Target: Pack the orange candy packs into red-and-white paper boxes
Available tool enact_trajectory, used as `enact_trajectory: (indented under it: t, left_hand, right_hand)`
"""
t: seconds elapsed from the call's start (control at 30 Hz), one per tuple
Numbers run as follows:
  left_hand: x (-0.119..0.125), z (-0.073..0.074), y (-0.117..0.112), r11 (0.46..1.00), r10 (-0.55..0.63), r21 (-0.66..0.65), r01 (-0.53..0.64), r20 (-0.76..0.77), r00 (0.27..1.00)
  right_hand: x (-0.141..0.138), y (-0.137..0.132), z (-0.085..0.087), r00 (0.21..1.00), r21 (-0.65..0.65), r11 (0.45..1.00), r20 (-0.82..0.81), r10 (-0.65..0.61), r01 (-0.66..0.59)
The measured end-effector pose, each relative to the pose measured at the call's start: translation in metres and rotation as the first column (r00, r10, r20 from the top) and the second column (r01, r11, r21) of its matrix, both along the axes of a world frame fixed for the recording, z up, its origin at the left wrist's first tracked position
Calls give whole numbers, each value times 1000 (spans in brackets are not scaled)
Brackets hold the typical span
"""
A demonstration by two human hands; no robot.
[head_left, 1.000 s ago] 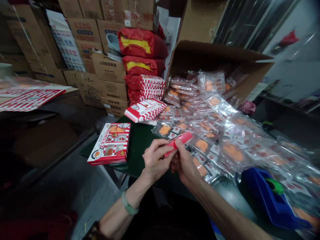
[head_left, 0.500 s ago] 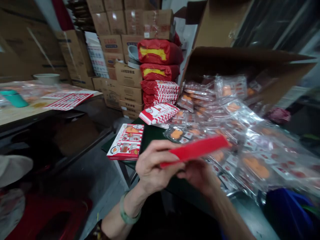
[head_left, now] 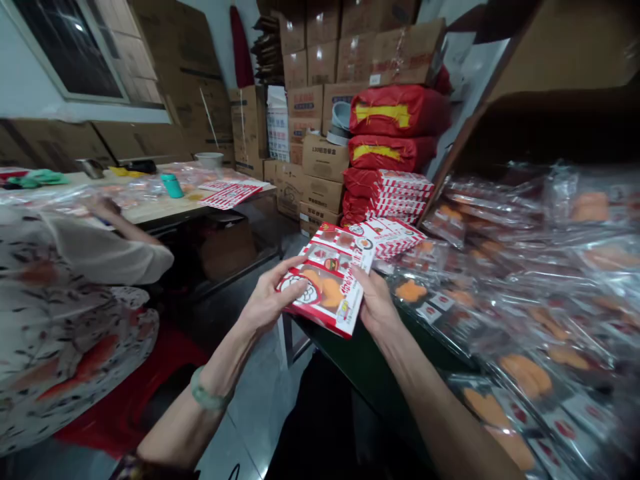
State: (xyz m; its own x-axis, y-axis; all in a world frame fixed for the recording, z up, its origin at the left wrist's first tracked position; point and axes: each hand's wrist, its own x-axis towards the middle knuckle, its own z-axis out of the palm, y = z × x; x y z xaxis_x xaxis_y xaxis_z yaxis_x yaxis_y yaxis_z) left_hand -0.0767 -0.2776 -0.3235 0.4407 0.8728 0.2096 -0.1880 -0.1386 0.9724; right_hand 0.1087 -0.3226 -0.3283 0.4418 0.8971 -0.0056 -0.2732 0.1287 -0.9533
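Both my hands hold a red-and-white printed carton (head_left: 327,288) with orange shapes pictured on its front, tilted over the table edge. My left hand (head_left: 273,300) grips its lower left side, and my right hand (head_left: 377,303) holds its right edge. The red strip from the earlier views is not visible. To the right, a heap of clear plastic packets (head_left: 510,300) with orange pieces covers the dark green table (head_left: 365,360). A white-and-red box (head_left: 395,238) lies at the heap's far edge.
A person in a floral top (head_left: 65,313) sits at left, one hand (head_left: 104,208) reaching over a wooden table (head_left: 150,210). A red stool (head_left: 130,393) stands below. Red sacks (head_left: 400,110) and stacked cardboard cartons (head_left: 320,160) fill the back.
The red strip has gone from my hands, which now hold the printed carton, lifted from the green table. My view has swung left, bringing the seated person into sight.
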Motion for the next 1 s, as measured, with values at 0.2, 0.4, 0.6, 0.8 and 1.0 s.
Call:
enact_trajectory:
  t: [0.2, 0.4, 0.6, 0.8, 1.0]
  left_hand:
    - [4, -29, 50, 939, 335, 222, -262, -425, 841]
    - [6, -33, 54, 838, 514, 492, -237, -564, 647]
    - [93, -32, -3, 689, 279, 720, 84, -370, 886]
    - [216, -60, -33, 649, 45, 563, 512, -700, 713]
    - [243, -58, -58, 596, -71, 540, 594, -701, 709]
  right_hand:
    - [1, 55, -43, 909, -198, 966, 410, -74, 168]
    - [7, 14, -56, 774, -194, 965, 633, -14, 176]
    - [44, -112, -37, 609, -124, 962, 791, -52, 244]
    - [120, -213, -41, 409, -140, 762, 896, -175, 633]
    - [142, -284, -55, -72, -54, 609, 981, 180, 792]
